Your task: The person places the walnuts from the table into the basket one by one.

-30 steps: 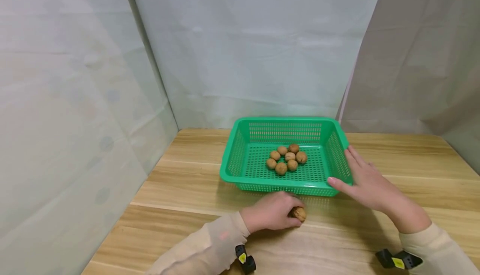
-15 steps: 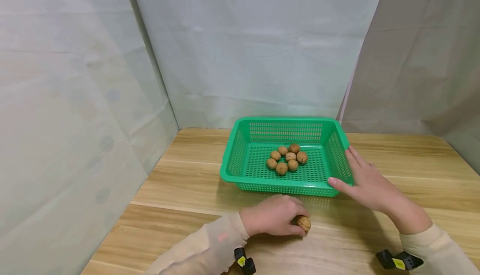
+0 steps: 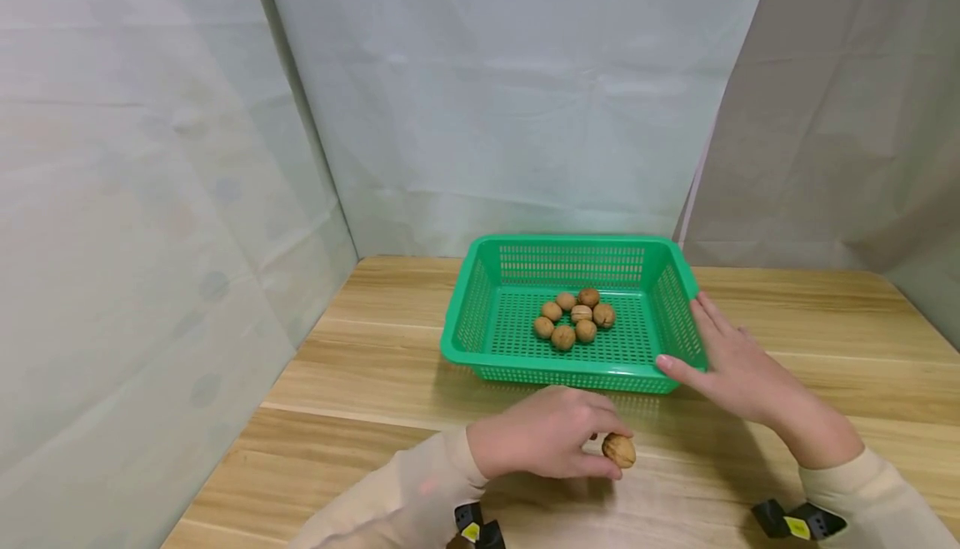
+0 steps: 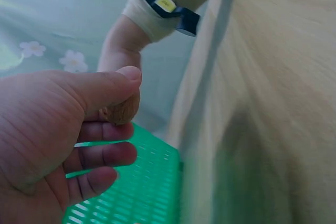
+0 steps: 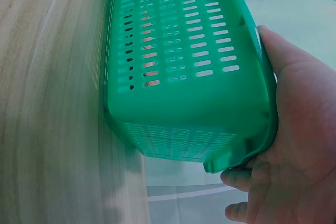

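We see our left hand (image 3: 542, 444) pinching a walnut (image 3: 618, 450) between thumb and fingertips; over the last second it has drawn the nut rightward and a little nearer us, just in front of the green basket (image 3: 480, 356). We judge it lifted clear of the wooden table (image 3: 360, 382). Our right hand (image 3: 731, 366), fingers straight, has stayed pressed flat against the basket's right rim, steadying it; seven walnuts (image 3: 573, 317) lie inside

Beige sleeves (image 3: 420, 491), black-yellow wrist clips (image 3: 797, 521)
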A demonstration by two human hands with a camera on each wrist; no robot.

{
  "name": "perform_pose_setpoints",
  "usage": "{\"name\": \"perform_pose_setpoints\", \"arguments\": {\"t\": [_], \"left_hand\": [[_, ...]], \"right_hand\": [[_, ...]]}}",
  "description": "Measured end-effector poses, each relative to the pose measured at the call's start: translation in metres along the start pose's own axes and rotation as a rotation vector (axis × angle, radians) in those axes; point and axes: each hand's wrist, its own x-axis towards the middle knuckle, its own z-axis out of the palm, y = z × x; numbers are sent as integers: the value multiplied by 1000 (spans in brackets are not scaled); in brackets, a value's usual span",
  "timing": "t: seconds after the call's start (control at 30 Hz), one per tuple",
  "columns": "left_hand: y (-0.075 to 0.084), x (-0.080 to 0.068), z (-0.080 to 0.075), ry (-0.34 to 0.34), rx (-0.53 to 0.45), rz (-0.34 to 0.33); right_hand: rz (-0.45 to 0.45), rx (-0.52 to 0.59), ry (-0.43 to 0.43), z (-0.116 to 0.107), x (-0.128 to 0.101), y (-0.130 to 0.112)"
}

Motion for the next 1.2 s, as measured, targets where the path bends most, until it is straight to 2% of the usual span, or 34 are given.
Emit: {"name": "perform_pose_setpoints", "arguments": {"t": [0.23, 0.5, 0.6, 0.73, 0.8, 0.9, 1.2], "left_hand": [[-2, -9, -26, 152, -80, 31], [-20, -26, -61, 404, -154, 41], [-29, -34, -71, 488, -221, 16], [-45, -45, -84, 558, -308, -65], [-55, -49, -90, 572, -322, -123], [-73, -50, -99, 548, -348, -216], [-125, -33, -115, 402, -362, -461]], "right_hand": [[8, -2, -1, -1, -1, 0], [4, 8, -9, -3, -3, -2], [5, 7, -9, -2, -2, -1], [-6, 7, -4, 0, 0, -1], [-7, 5, -5, 0, 0, -1], [1, 0, -6, 0, 0, -1], [7, 2, -12, 0, 0, 0]]}}
